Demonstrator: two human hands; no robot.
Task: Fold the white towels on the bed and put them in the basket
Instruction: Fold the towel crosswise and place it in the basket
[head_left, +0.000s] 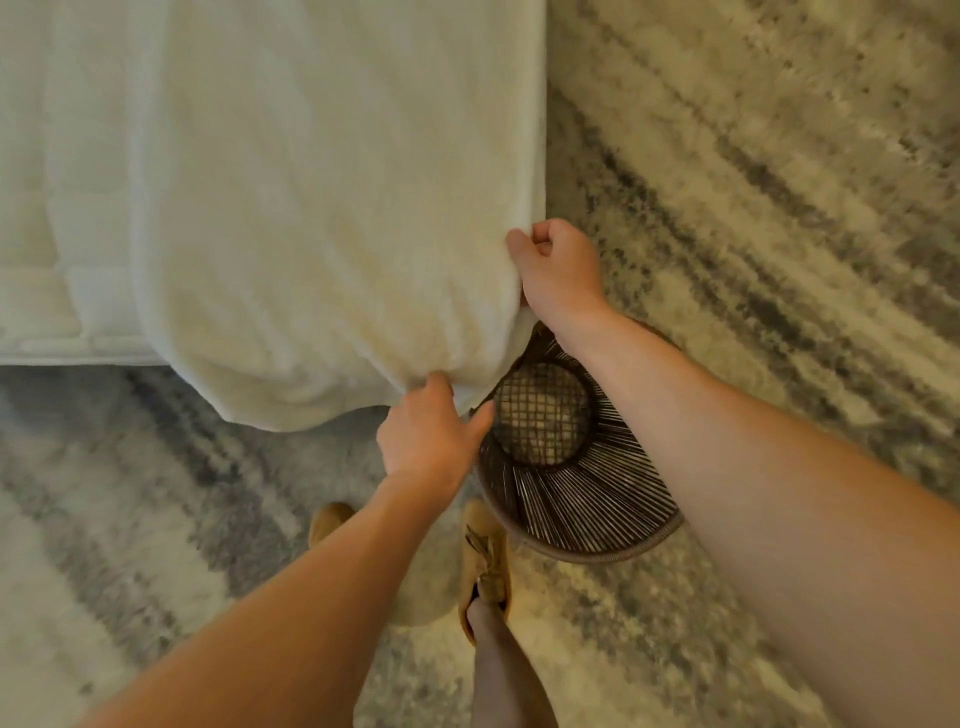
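I am holding the white towel (322, 208) with both hands at its near right corner, where it is spilling over the corner of the bed (52, 312). My left hand (434, 431) is gripping the hanging near hem, fingers curled into the cloth and thumb sticking out to the right. My right hand (556, 270) is pinching the towel's right edge a little farther up, knuckles bunched and the cloth gathering into folds between the two grips.

From these grips the whole towel is lying ahead of me and to my left. Its long axis is running straight away from me up the bed, its far end passing out of view at the top, so it is pointing away from me along the bed's right edge. Most of it is lying flat and single, so I am judging the folding as barely begun.

The basket (571, 504) is standing on the rug (779, 208) just beside the bed corner, right under my right forearm and touching close to my left thumb. I am seeing nothing inside it. Both hands are about equally near the basket, so I am expecting the coming move to carry the near end away from me along that long axis
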